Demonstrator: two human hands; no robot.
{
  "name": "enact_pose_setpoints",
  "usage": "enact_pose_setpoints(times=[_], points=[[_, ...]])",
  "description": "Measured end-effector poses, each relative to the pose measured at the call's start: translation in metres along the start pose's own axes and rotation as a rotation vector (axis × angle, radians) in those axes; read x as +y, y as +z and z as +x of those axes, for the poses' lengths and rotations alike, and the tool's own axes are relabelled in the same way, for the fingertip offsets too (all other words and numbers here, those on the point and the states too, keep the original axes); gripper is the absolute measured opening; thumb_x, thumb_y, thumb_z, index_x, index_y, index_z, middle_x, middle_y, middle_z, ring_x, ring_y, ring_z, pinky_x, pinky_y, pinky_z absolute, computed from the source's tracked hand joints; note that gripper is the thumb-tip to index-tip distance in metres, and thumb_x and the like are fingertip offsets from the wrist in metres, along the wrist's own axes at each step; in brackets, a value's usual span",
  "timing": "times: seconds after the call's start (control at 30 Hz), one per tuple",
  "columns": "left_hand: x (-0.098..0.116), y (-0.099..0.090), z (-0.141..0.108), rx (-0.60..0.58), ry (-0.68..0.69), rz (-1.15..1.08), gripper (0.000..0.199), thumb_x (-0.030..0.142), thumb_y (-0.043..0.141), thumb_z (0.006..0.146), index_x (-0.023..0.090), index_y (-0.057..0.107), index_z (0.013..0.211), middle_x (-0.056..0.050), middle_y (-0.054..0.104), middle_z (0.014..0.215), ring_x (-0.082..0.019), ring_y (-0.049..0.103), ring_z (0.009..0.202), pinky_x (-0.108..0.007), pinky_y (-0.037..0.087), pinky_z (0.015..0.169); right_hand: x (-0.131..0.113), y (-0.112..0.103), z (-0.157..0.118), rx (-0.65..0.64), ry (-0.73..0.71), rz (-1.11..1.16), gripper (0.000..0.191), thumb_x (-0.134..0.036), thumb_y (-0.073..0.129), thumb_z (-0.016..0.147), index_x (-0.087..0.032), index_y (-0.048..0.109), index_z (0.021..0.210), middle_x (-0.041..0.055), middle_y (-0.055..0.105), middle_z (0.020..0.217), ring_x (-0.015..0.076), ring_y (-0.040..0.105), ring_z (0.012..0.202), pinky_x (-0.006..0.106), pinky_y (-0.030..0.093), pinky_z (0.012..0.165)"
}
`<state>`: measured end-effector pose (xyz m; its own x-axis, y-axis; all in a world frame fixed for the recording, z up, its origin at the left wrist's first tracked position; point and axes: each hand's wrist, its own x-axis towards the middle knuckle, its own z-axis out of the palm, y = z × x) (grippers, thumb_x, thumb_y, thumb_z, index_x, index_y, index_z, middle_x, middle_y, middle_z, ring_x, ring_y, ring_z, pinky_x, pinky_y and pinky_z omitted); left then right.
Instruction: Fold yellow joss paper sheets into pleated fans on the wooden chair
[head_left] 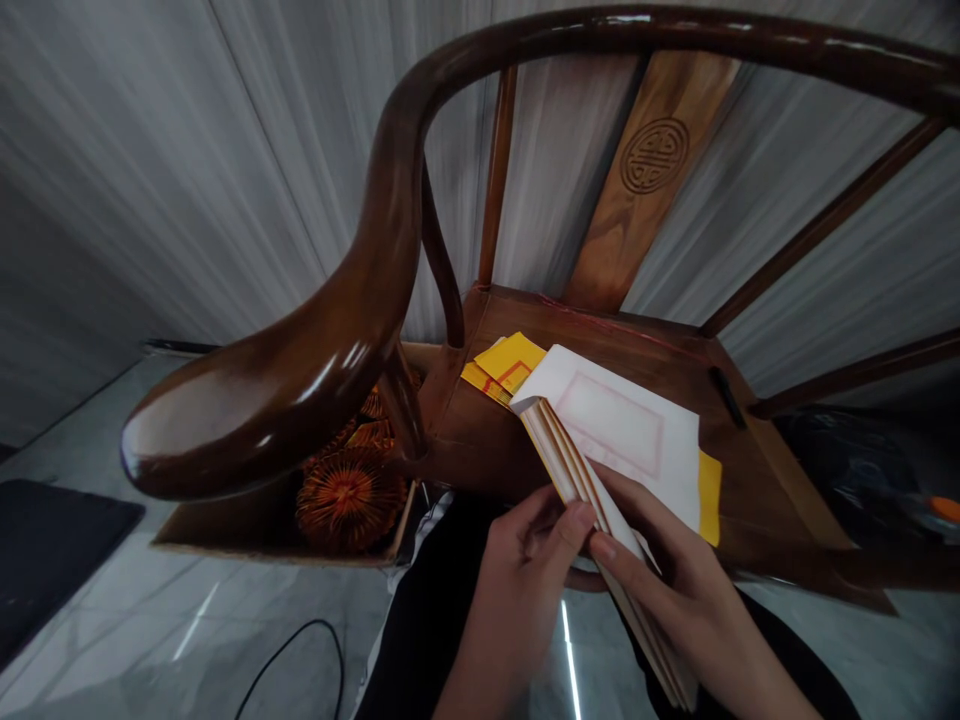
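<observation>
Both of my hands hold a long strip of pleated paper [559,450], white inside with yellow on its outer edge, slanting down to the right. My left hand [536,540] pinches its folds near the middle. Just beside it, my right hand [667,560] grips the same folds, thumb on top and fingers around the far side. Behind the hands, a white sheet [630,410] with a faint reddish printed frame lies on the wooden seat [510,310]. Yellow paper [709,495] shows under its right edge. Yellow sheets with red print [510,362] lie at its upper left.
The chair's curved wooden armrest [322,330] arches across the left and top. Below it, a cardboard box [240,548] holds several orange-red pleated paper rounds [351,500]. A dark pen-like object [726,397] lies on the seat's right. A black cable [341,650] loops on the floor.
</observation>
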<state>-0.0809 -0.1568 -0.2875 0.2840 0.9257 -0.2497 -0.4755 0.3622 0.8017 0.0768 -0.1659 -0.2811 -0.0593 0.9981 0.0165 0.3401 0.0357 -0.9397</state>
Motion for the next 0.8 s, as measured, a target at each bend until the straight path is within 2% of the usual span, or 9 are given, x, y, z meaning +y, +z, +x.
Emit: enact_pose_setpoints(times=[0.27,0.5,0.8], points=[[-0.0011,-0.0007,-0.0001,-0.016,0.014,-0.001,0.042,0.047,0.069,0.096,0.018,0.075,0.126,-0.011,0.077,0.114,-0.021,0.074,0.093,-0.026,0.065,0.069,-0.0024,-0.0009,-0.0004,-0.022,0.019,0.008,0.056,-0.044,0.070,0.095,-0.032,0.057,0.149,0.0061,0.057,0.156,0.0290,0.051,0.147,0.052,0.037,0.126],[0.0003,-0.0007,-0.0012,-0.022,0.014,0.003,0.043,0.046,0.068,0.096,0.017,0.074,0.127,-0.012,0.077,0.115,-0.022,0.075,0.095,-0.027,0.065,0.070,0.0046,-0.0050,0.0014,-0.047,-0.058,-0.044,0.056,-0.041,0.070,0.095,-0.031,0.057,0.149,0.0081,0.058,0.155,0.0287,0.056,0.142,0.052,0.044,0.122],[-0.0012,-0.0003,0.0004,-0.009,0.010,0.009,0.044,0.047,0.068,0.096,0.016,0.074,0.127,-0.013,0.076,0.117,-0.024,0.075,0.095,-0.028,0.066,0.070,0.0071,-0.0067,0.0033,-0.055,-0.070,-0.070,0.059,-0.040,0.070,0.095,-0.034,0.054,0.152,0.0060,0.057,0.156,0.0295,0.054,0.144,0.053,0.043,0.122]])
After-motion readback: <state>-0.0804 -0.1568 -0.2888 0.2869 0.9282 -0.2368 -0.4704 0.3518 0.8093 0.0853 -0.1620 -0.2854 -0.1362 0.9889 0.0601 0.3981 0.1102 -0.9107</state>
